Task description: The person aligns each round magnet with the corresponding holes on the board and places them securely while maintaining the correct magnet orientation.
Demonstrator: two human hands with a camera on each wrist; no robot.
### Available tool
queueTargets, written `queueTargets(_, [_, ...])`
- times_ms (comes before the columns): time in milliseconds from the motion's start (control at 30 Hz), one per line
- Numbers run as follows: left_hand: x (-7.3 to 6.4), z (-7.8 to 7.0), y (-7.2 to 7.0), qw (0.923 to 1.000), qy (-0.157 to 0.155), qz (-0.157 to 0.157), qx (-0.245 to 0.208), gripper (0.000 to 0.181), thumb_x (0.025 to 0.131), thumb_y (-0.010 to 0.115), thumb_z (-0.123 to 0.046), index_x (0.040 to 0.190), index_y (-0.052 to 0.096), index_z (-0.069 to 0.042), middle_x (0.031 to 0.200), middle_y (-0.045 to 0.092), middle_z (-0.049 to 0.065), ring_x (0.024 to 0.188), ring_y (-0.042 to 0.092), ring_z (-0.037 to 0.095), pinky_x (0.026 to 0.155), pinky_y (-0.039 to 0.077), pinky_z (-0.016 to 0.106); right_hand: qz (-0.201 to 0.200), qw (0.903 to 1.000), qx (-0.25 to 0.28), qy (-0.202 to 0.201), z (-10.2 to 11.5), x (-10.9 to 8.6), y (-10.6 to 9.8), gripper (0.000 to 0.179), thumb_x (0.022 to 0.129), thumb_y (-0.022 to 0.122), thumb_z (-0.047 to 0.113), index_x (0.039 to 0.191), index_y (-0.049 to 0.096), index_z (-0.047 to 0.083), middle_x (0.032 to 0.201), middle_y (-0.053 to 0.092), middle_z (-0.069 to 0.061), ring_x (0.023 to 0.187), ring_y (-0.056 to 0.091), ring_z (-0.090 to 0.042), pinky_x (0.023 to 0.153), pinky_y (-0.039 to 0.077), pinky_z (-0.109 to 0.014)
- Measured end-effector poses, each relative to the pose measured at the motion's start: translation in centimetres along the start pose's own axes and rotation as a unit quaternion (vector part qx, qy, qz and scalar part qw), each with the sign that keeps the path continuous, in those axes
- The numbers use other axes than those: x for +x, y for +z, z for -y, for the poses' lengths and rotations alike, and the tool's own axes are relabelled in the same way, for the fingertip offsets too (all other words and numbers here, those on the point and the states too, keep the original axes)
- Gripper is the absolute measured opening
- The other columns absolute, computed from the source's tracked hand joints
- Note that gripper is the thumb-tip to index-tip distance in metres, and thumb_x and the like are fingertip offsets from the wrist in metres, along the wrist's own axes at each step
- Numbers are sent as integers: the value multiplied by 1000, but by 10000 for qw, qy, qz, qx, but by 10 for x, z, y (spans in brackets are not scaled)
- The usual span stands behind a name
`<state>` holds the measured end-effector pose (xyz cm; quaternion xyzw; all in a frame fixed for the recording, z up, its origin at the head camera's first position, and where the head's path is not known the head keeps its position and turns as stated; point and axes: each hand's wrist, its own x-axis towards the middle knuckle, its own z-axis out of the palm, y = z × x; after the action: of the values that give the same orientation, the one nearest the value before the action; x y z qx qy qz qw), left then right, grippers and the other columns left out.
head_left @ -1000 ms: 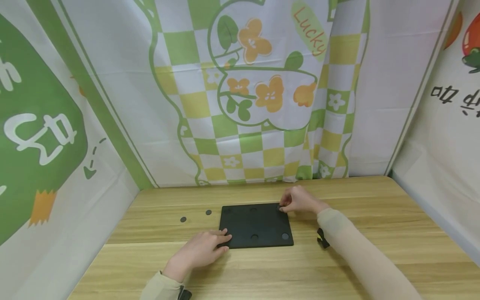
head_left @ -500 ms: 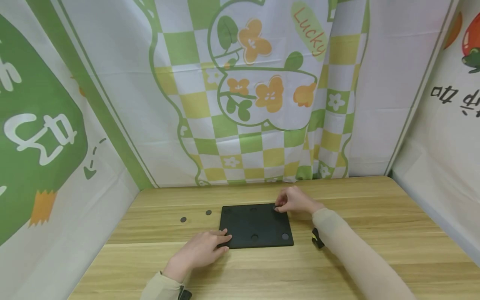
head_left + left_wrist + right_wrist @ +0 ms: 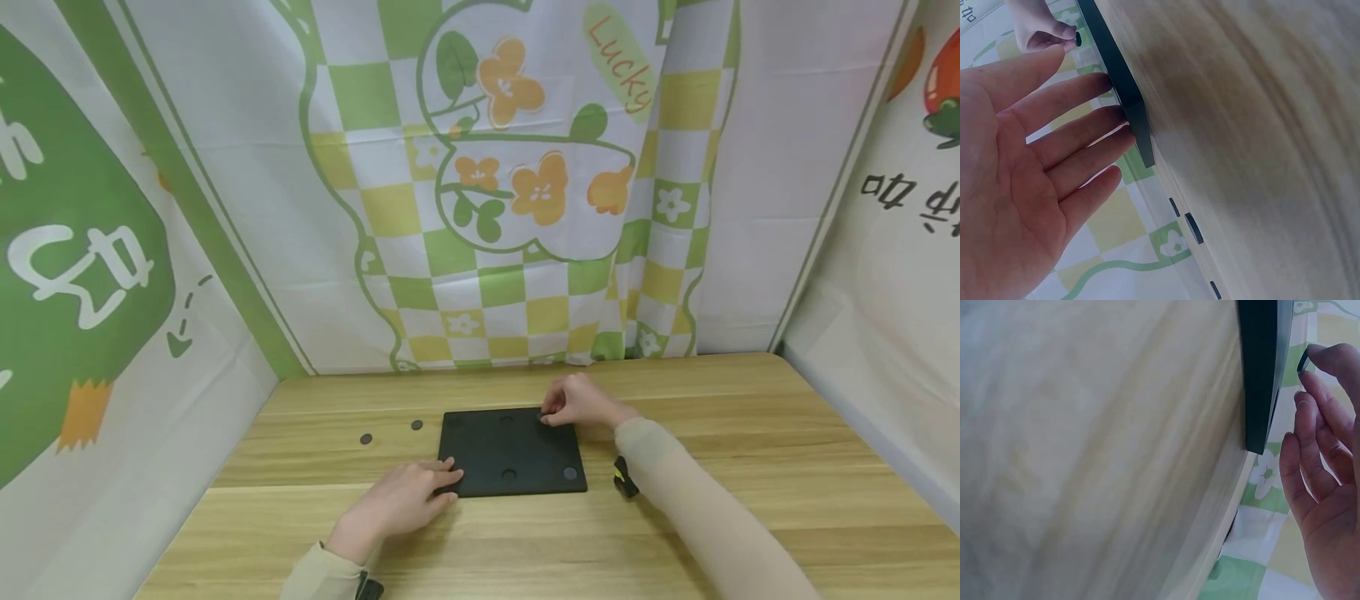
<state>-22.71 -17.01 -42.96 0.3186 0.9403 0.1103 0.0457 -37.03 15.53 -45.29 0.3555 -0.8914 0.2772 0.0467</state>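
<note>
A flat black rectangular board (image 3: 487, 446) with shallow round recesses lies on the table. My left hand (image 3: 405, 497) rests its fingertips on the board's near left corner; in the left wrist view its fingers are straight and touch the board's edge. Over the far right part of the board, my right hand (image 3: 581, 402) pinches a small dark disc (image 3: 1303, 360) between thumb and index finger, apart from the surface in the right wrist view. A greyish disc (image 3: 570, 473) sits in the near right recess. My left hand hides the near left corner.
Two small dark discs, one nearer (image 3: 366, 438) and one closer to the board (image 3: 416, 425), lie on the wooden table (image 3: 510, 550) to the left. Three appear in the left wrist view. A checked curtain (image 3: 480, 283) hangs behind the table; printed cloth walls stand at both sides.
My right hand has moved left along the board's far edge, from the far right corner, with the disc between its fingers. The left hand has stayed in place.
</note>
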Motion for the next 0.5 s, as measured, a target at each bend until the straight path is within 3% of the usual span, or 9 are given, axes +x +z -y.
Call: queueTargets(500, [0, 0, 0, 10000, 38, -33, 14, 39, 96, 55, -30, 130, 60, -13, 137, 54, 12, 124, 53, 31, 98, 45, 49, 215, 9998, -10, 56, 5, 11, 6, 10, 75, 80, 26, 78, 74, 18, 75, 67, 9, 65, 60, 2, 61, 51, -16])
